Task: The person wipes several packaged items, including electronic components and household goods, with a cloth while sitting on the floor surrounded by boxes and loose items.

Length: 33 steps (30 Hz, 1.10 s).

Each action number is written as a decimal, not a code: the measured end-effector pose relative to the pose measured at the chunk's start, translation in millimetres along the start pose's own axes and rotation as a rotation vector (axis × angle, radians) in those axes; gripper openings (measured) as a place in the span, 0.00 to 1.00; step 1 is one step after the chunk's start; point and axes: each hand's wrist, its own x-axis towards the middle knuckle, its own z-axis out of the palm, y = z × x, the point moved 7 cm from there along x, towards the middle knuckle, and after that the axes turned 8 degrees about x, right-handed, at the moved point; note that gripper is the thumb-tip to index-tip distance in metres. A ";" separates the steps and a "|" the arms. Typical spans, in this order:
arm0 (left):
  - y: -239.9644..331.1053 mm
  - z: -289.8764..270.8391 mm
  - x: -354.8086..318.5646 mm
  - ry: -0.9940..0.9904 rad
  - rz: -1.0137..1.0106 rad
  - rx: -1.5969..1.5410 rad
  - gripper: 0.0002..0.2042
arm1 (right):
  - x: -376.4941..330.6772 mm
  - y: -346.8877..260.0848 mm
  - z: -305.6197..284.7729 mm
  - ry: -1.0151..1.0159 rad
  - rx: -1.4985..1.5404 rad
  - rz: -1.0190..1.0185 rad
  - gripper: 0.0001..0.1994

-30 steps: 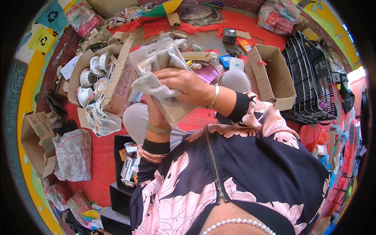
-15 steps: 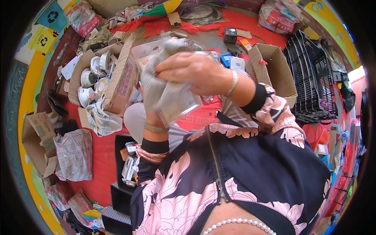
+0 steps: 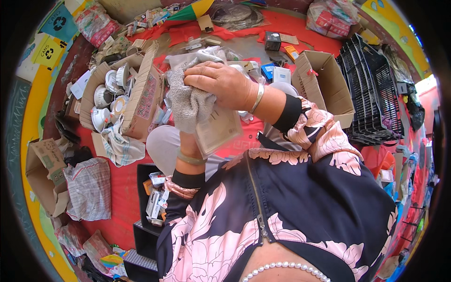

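The right hand's four fingers, bent and held together, press down on one grey cloth [image 3: 188, 105] and have hold of it; the right hand [image 3: 218, 84] sits just above the frame's centre, left of the middle. The cloth lies bunched over one clear, flat plastic case [image 3: 220, 129], tilted, its lower end showing below the cloth. Of the left hand [image 3: 189, 142], only the base shows beneath the cloth and case; its fingers are hidden, so how far they are bent I cannot tell. Each wrist wears one bangle [image 3: 257, 97], two in all.

Just right of the hands, near the upper middle, lie one blue box [image 3: 268, 71] and one white box [image 3: 282, 75]. Three large open cardboard boxes stand around: one at upper left [image 3: 145, 94] with at least five white round fittings [image 3: 100, 119], one at upper right [image 3: 326, 87], one at the left edge [image 3: 40, 181]. One striped cloth [image 3: 123, 146] hangs by the first. At lower left stand one checked bag [image 3: 89, 190] and one black bin [image 3: 143, 181] of small packages [image 3: 154, 204], too jumbled to count. Black crates [image 3: 369, 94] are stacked at right; two bulging printed bags [image 3: 332, 19] sit at the top, one toward each corner.
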 end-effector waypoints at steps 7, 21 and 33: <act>14.3 5.8 -5.2 -0.011 -0.021 0.069 0.28 | 5.4 -3.6 -1.9 -0.079 -0.051 -0.042 0.24; 48.4 42.9 -19.4 -0.140 -0.026 0.003 0.28 | -12.8 13.1 1.0 0.135 -0.325 0.242 0.21; 68.0 25.6 -13.3 -0.027 0.175 -0.086 0.43 | -27.9 -42.5 22.6 -0.119 -0.148 0.298 0.19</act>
